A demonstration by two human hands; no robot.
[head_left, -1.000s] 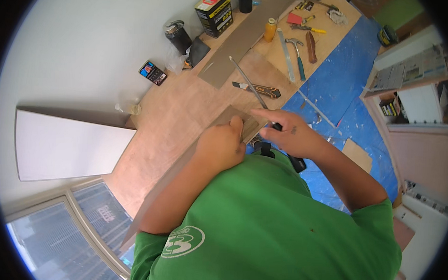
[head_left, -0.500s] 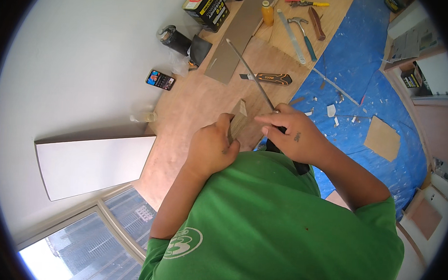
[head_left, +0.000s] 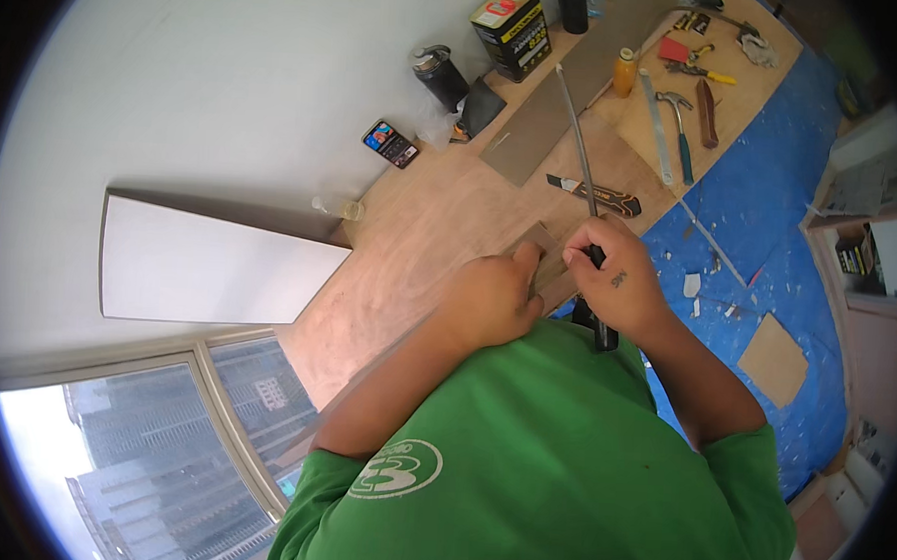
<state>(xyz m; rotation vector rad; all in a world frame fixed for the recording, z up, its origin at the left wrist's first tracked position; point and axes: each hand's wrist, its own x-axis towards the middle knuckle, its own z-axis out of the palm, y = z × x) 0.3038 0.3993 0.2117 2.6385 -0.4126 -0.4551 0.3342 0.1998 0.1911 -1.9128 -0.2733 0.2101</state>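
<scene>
My left hand (head_left: 490, 300) is closed around a small wooden block (head_left: 556, 283), held close to my green shirt on the near side of the workbench. In my right hand (head_left: 621, 278) is the black handle of a long, slim grey file (head_left: 579, 136). Its blade points away from me and up past the utility knife (head_left: 612, 198) lying on the bench. Just right of the block, the right fingers are curled round the grip. The hands hide part of the block, and I cannot tell whether the file touches it.
The plywood bench (head_left: 390, 252) carries a grey strip (head_left: 535, 144), a hammer (head_left: 683, 140), a ruler (head_left: 655, 124), an orange bottle (head_left: 624, 75), a black tin (head_left: 512, 33), a flask (head_left: 439, 76) and a phone (head_left: 390, 144). Blue sheeting (head_left: 761, 224) with scraps covers the floor. A white panel (head_left: 219, 265) leans left.
My view has turned, so the bench appears shifted right. The file now stands more upright in the picture, my right index finger has curled in, and the block is tilted differently.
</scene>
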